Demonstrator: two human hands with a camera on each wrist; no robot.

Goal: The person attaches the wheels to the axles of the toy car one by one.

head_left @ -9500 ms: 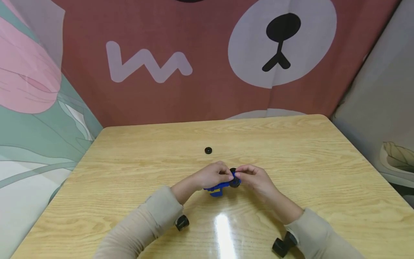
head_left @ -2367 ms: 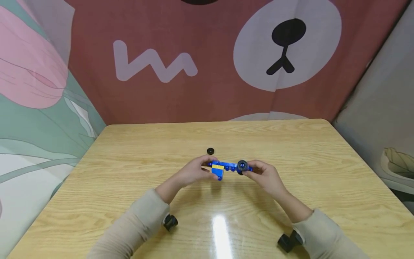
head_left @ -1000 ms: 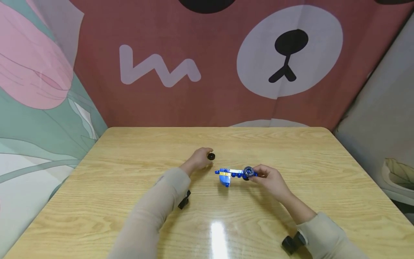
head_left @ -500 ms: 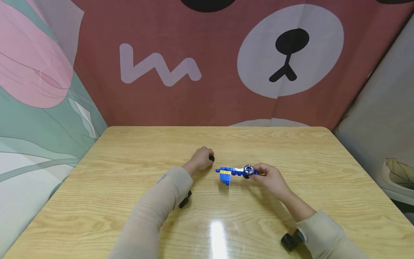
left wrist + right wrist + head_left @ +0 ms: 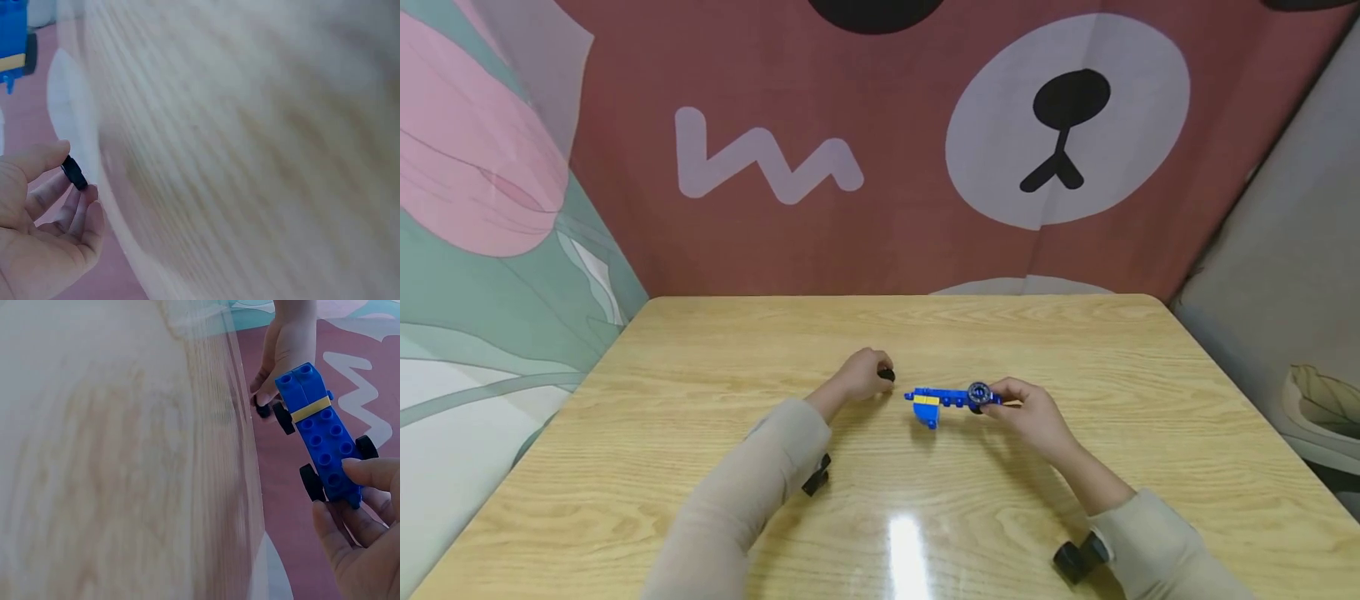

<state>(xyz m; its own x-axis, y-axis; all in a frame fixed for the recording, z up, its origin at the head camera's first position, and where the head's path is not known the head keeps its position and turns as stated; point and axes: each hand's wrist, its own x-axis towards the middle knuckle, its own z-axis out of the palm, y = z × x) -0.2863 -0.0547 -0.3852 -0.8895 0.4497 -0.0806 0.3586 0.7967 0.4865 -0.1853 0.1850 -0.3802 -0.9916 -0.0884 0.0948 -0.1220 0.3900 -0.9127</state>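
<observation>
My left hand (image 5: 861, 377) pinches a small black toy tyre (image 5: 887, 375) between thumb and fingers, low over the table. In the left wrist view the tyre (image 5: 74, 173) sits at the fingertips. With thumb and fingers, my right hand (image 5: 1033, 417) holds the rear end of a blue toy car (image 5: 951, 398) made of bricks, with a yellow strip, above the table. Black wheels show on the car (image 5: 322, 434) in the right wrist view: a rear wheel (image 5: 311, 482) by my fingertips and a front wheel (image 5: 283, 419). A gap separates car and tyre.
The light wooden table (image 5: 715, 350) spreads under both hands. Behind it hangs a red cloth (image 5: 880, 242) with a bear face print. Black camera mounts (image 5: 1078, 560) hang at both wrists, close above the table.
My left hand has let go of the car, reached forward to the tyre on the table and taken hold of it, then drawn it slightly back. My right hand keeps holding the car.
</observation>
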